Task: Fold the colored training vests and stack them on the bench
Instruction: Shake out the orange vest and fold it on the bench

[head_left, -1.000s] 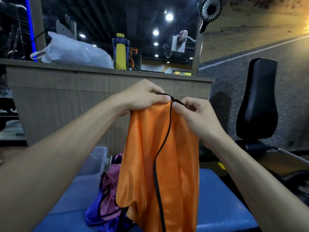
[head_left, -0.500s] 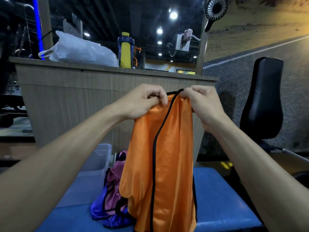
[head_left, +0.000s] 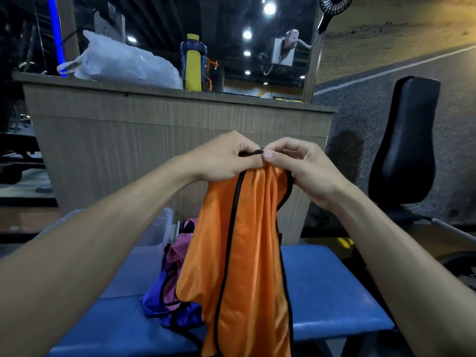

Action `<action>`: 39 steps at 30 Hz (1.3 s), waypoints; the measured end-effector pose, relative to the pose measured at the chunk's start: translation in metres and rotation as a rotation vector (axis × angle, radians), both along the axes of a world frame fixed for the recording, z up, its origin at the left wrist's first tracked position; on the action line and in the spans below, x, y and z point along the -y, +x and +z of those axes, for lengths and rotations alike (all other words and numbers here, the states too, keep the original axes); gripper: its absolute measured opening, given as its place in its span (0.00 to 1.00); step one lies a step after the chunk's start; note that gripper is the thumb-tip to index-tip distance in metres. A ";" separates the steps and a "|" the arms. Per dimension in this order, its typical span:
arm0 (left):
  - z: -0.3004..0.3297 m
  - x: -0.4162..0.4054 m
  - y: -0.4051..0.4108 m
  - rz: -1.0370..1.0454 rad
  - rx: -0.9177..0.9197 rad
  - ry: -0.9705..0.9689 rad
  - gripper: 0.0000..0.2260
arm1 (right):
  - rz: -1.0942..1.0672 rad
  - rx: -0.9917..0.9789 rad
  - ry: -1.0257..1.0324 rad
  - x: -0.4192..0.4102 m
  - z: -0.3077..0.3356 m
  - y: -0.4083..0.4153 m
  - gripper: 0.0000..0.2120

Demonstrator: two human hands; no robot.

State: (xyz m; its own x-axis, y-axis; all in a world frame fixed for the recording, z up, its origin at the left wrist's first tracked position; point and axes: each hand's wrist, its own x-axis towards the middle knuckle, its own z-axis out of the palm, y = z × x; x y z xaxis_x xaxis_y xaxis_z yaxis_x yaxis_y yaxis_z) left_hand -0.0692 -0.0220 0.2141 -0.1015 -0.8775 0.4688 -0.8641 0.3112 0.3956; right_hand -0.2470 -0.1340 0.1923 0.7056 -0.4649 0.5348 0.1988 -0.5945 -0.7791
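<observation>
At the far left, a clear plastic bin (head_left: 154, 235) is sitting on the bench (head_left: 334, 287) near its back left corner, partly hidden behind your left forearm. Above it, on the left end of the wooden counter (head_left: 154, 130), a white plastic bag (head_left: 123, 63) is lying on its side, and a blue and yellow bottle (head_left: 193, 65) is standing upright just to the right of the bag.

Just right of the bin, a heap of pink and purple vests (head_left: 172, 279) is lying crumpled on the blue bench top, toward its back edge, touching the hanging cloth beside it.

Your left hand (head_left: 221, 158) is gripping the top of the orange vest (head_left: 242, 253), its fingers curled and pressed together around the gathered fabric and black trim. Your right hand (head_left: 306, 168) is meeting it knuckle to knuckle, thumb and forefinger pinching the black trim at the very top while the other fingers are curling loosely over the vest's right shoulder edge. You are holding the orange vest up in the air above the middle of the bench; it is hanging straight down in long folds, a black trim line running down its middle, and its lower part is dropping past the bench's front edge out of view.

To the right, a black padded seat back (head_left: 409, 140) is standing upright well apart from the bench. A small black fan (head_left: 332, 3) is showing at the top edge.
</observation>
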 end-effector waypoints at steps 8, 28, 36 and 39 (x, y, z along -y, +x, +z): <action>-0.007 -0.003 0.006 0.018 0.105 0.023 0.21 | -0.033 -0.101 -0.213 0.004 0.000 -0.003 0.11; -0.017 0.000 0.007 -0.081 0.112 0.111 0.22 | 0.070 -0.280 -0.126 0.000 -0.027 0.000 0.13; -0.030 -0.001 0.012 -0.068 0.023 0.148 0.22 | -0.053 -0.247 -0.115 0.017 -0.026 0.000 0.10; -0.045 -0.001 0.011 -0.061 -0.079 0.181 0.18 | -0.207 -0.097 -0.176 0.023 -0.019 0.008 0.14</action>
